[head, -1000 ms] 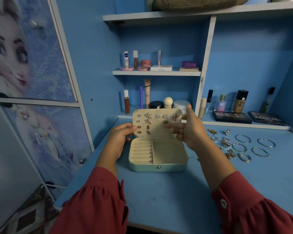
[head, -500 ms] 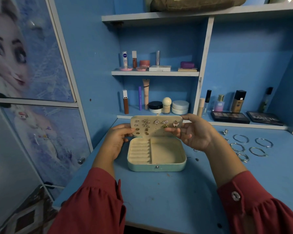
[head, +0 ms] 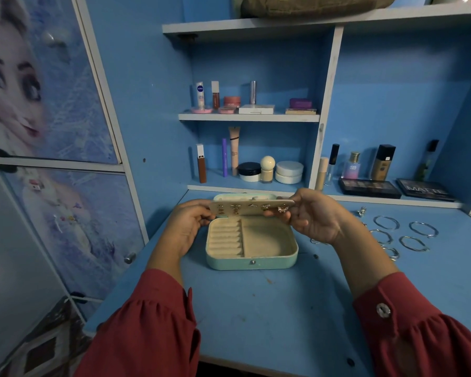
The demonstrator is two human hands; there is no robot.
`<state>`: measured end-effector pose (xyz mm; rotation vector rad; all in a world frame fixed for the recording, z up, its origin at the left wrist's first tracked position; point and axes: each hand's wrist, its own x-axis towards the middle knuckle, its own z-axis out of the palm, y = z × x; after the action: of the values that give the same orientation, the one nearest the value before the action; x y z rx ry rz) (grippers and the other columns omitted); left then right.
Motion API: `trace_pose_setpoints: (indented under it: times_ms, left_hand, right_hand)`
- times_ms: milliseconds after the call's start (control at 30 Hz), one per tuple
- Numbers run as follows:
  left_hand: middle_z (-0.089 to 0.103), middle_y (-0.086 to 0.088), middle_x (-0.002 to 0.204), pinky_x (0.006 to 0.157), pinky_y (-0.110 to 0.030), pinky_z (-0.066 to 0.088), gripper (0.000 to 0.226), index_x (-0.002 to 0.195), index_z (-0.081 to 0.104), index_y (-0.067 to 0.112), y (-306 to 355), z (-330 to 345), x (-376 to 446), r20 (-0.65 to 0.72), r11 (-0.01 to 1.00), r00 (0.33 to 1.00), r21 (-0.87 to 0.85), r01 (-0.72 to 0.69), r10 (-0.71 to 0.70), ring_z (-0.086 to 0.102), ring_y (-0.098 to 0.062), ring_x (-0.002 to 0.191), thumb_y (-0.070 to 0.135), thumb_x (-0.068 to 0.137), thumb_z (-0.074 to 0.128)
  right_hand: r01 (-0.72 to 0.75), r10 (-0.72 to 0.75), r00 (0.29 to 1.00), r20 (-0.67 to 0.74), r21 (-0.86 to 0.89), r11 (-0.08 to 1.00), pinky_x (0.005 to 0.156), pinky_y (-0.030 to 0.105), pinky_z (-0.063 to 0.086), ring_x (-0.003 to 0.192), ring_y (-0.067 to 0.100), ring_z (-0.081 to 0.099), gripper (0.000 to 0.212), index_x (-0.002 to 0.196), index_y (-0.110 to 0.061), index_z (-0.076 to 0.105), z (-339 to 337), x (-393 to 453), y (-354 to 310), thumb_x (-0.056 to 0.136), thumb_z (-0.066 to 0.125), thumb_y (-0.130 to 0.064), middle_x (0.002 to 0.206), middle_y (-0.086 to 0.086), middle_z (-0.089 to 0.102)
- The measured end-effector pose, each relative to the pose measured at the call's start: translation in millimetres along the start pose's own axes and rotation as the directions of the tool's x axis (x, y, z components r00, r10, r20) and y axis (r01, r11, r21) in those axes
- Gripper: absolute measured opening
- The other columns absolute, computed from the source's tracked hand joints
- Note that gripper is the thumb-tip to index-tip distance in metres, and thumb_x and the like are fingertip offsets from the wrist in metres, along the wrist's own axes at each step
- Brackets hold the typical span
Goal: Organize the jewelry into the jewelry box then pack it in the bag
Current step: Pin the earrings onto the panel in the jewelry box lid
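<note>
1. Head view: the blue worktop carries the mint jewelry box, open, between the two forearms.
2. The left hand and right hand each pinch one end of the beige earring panel, held nearly flat just above the box's rear edge.
3. Earrings sit pinned along the panel.
4. Silver bangles lie on the worktop, right of the right hand.
5. Compared with half a second ago, the panel has tipped down from a steeper angle towards level, and both hands have lowered with it.
</note>
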<state>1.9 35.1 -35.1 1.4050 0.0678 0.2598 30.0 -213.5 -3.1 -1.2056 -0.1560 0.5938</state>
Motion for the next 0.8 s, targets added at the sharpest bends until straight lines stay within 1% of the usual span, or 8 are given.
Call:
trace_pose_setpoints:
  times_ms: [100,167,300,400,500,567,633,800]
  left_hand:
    - [0.071,-0.001,0.070,0.056,-0.022,0.040,0.044,0.068,0.075,0.016,-0.6,-0.8,2.6,-0.039,0.996,0.999,0.087,-0.024,0.028,0.054,-0.015,0.067,-0.010,0.082,0.043]
    - [0.071,0.001,0.084,0.059,-0.022,0.035,0.032,0.075,0.076,0.022,2.6,1.0,3.3,-0.058,0.982,0.996,0.179,-0.061,0.072,0.050,-0.015,0.078,0.002,0.082,0.051]
    - [0.066,0.000,0.090,0.070,-0.015,0.041,0.015,0.089,0.070,0.014,11.6,19.0,-6.5,-0.170,0.948,0.943,0.196,-0.251,0.285,0.054,-0.001,0.078,0.010,0.085,0.056]
    - [0.058,0.006,0.081,0.074,-0.018,0.040,0.014,0.086,0.065,0.010,11.4,41.1,-23.5,-0.178,0.682,0.692,0.458,-0.570,0.699,0.052,-0.013,0.081,0.018,0.084,0.052]
    - [0.055,0.001,0.074,0.069,-0.031,0.039,0.014,0.076,0.060,0.005,7.6,69.1,-44.8,0.126,0.293,0.430,0.562,-0.773,0.894,0.048,-0.023,0.072,0.011,0.085,0.051]
    - [0.057,-0.007,0.070,0.067,-0.036,0.040,0.016,0.072,0.060,0.003,2.0,90.4,-59.0,0.389,0.138,0.370,0.508,-0.850,0.844,0.048,-0.027,0.068,0.010,0.084,0.052]
    - [0.058,-0.006,0.069,0.068,-0.038,0.043,0.014,0.070,0.062,0.006,-12.9,105.9,-64.8,0.588,0.066,0.356,0.456,-0.888,0.726,0.049,-0.026,0.069,0.011,0.081,0.056]
    - [0.056,0.000,0.069,0.077,-0.035,0.047,0.021,0.074,0.072,0.017,-41.5,118.5,-59.4,0.797,-0.149,0.385,0.499,-0.853,0.465,0.043,-0.021,0.084,0.020,0.082,0.053]
  right_hand:
    - [-0.005,0.005,1.000,0.001,-0.045,0.999,0.033,0.013,0.028,0.051,0.010,0.047,0.038,0.099,0.003,0.057,-2.3,-0.2,1.0,0.069,0.042,-0.013,0.090,0.023,0.069]
    - [-0.010,0.009,1.000,-0.010,-0.086,0.996,0.033,0.014,0.026,0.052,0.010,0.044,0.038,0.101,-0.002,0.056,-3.5,0.6,1.4,0.067,0.045,-0.015,0.091,0.020,0.070]
    - [-0.037,0.035,0.999,-0.023,-0.116,0.993,0.033,0.014,0.025,0.051,0.009,0.041,0.040,0.103,-0.009,0.052,-7.6,5.6,2.8,0.064,0.046,-0.015,0.098,0.017,0.068]
    - [-0.043,0.039,0.999,-0.033,-0.113,0.993,0.033,0.014,0.025,0.048,0.008,0.040,0.031,0.095,-0.013,0.050,-9.6,8.5,3.8,0.064,0.045,-0.014,0.098,0.017,0.067]
    - [-0.032,0.029,0.999,-0.028,-0.114,0.993,0.033,0.014,0.024,0.045,0.007,0.041,0.021,0.091,-0.015,0.049,-11.9,9.5,4.5,0.072,0.040,-0.010,0.074,0.007,0.068]
    - [-0.030,0.027,0.999,-0.026,-0.106,0.994,0.034,0.013,0.020,0.040,0.005,0.041,0.021,0.091,-0.014,0.049,-15.0,10.4,5.2,0.075,0.037,-0.008,0.055,-0.003,0.057]
    - [-0.041,0.038,0.999,-0.032,-0.103,0.994,0.045,0.018,0.019,0.040,0.006,0.041,0.020,0.093,-0.014,0.050,-18.1,12.0,6.8,0.080,0.036,-0.007,0.047,-0.005,0.049]
    - [-0.055,0.057,0.998,0.024,-0.100,0.994,0.062,0.027,0.025,0.069,0.015,0.045,0.038,0.097,-0.014,0.053,-22.7,16.1,9.6,0.059,0.057,-0.013,0.089,0.015,0.071]
